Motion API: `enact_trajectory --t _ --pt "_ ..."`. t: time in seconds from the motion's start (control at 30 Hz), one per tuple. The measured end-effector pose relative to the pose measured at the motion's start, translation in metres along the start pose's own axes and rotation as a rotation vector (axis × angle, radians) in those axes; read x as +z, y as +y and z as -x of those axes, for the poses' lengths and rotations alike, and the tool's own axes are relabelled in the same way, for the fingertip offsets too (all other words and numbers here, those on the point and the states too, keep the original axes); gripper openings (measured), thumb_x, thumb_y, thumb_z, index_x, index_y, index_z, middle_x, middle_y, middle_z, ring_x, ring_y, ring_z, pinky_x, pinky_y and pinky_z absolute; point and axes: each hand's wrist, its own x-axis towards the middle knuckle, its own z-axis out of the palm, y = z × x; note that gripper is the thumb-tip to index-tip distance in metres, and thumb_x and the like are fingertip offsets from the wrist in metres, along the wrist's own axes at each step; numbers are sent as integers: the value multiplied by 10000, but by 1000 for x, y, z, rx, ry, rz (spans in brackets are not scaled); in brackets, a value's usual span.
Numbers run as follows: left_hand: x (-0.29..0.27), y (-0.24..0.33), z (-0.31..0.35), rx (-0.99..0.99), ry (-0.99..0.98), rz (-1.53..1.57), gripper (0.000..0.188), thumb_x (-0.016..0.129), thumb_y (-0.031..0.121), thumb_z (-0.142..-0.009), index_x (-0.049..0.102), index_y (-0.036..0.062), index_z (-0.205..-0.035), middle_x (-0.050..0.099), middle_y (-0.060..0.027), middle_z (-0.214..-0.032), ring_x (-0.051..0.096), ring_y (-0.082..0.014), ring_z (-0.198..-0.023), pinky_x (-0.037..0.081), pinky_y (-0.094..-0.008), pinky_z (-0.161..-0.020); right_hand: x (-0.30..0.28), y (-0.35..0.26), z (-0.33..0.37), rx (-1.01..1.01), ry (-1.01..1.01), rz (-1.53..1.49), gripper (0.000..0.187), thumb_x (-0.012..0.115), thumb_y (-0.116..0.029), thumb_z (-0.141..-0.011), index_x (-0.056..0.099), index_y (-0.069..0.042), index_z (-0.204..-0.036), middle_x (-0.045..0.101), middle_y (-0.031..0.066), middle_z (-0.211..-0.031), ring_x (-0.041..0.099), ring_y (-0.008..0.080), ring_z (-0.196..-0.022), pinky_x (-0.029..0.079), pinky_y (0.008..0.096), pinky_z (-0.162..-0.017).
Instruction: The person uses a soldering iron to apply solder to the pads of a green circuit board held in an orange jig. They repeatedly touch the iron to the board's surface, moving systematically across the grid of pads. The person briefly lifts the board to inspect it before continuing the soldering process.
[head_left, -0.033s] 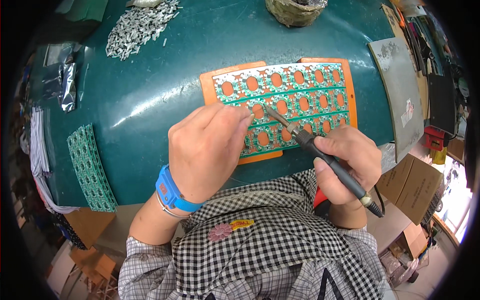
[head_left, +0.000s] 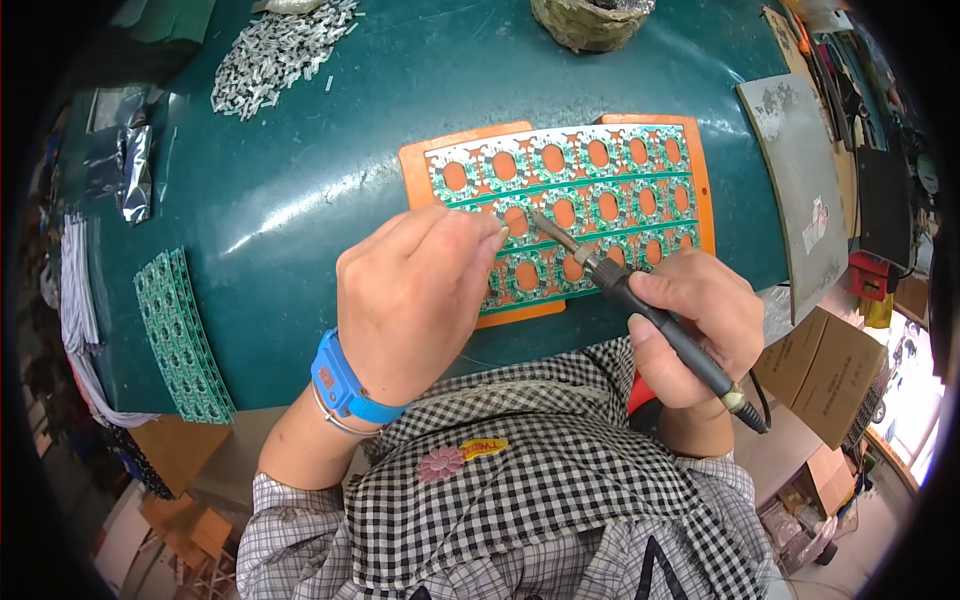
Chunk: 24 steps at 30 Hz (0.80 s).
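Observation:
A soldering iron with a black handle is gripped in my right hand, fingers wrapped round it. Its metal tip points up and left, at the middle row of a green circuit board panel. The panel has rows of units with oval openings and lies on an orange holder. My left hand is pinched at the panel's left part, close to the iron's tip. A thin strand, apparently solder wire, runs from its fingertips toward the tip. This hand hides the panel's lower left corner.
Another green panel lies at the left table edge, near a bundle of white wires. Small pale parts are heaped at the far left. A round pot stands at the back; a grey board lies at the right.

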Motion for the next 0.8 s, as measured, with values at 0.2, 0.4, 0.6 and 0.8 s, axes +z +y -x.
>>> enact_trajectory --t 0.2,0.4,0.6,0.8 --pt "4 -1 0 35 7 23 95 779 -4 -838 735 20 -918 684 -104 -756 665 -219 -627 509 -313 -554 -1 -2 -1 -19 -12 2 284 738 -31 -625 728 49 -897 649 128 -688 629 265 -563 492 332 -533" --pt "-11 6 8 0 -51 26 109 776 -24 -832 746 23 -926 665 -93 -730 632 -198 -602 486 -306 -542 -4 -4 4 1 48 -41 269 737 -34 -645 724 47 -901 656 128 -696 640 268 -562 498 337 -525" --pt "-11 -2 12 -13 -31 -28 122 782 -33 -824 745 18 -928 650 -89 -712 614 -190 -595 474 -301 -540 5 -3 6 -12 1 -70 267 740 -42 -662 726 35 -917 670 124 -710 657 261 -579 508 337 -526" --pt "-1 -6 14 11 -4 -5 125 791 -19 -821 744 22 -930 667 -97 -727 638 -211 -610 492 -317 -549 11 -2 6 -62 -51 -21 270 724 -44 -669 694 44 -923 637 120 -701 613 237 -580 457 338 -530"
